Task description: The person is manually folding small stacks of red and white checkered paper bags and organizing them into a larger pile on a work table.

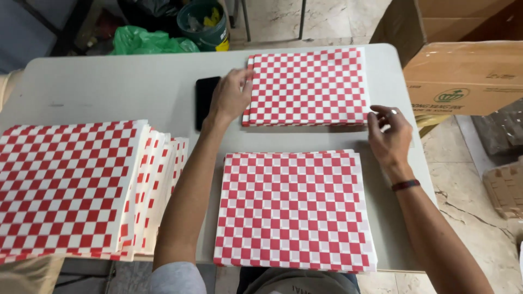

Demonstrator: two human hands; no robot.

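Far paper stack (pixel 308 87): left hand (pixel 229 98) and right hand (pixel 388 133) flat at its edges, grip released; near stack (pixel 294 209) squared, side pile (pixel 81 188) fanned

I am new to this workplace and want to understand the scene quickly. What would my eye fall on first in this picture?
First, the red-and-white checkered paper: a thick fanned pile at the table's left, a neat stack near the person, and a far stack. The left hand rests on the far stack's left edge, and the right hand touches its right corner. A black phone lies beside the left hand on the grey table.
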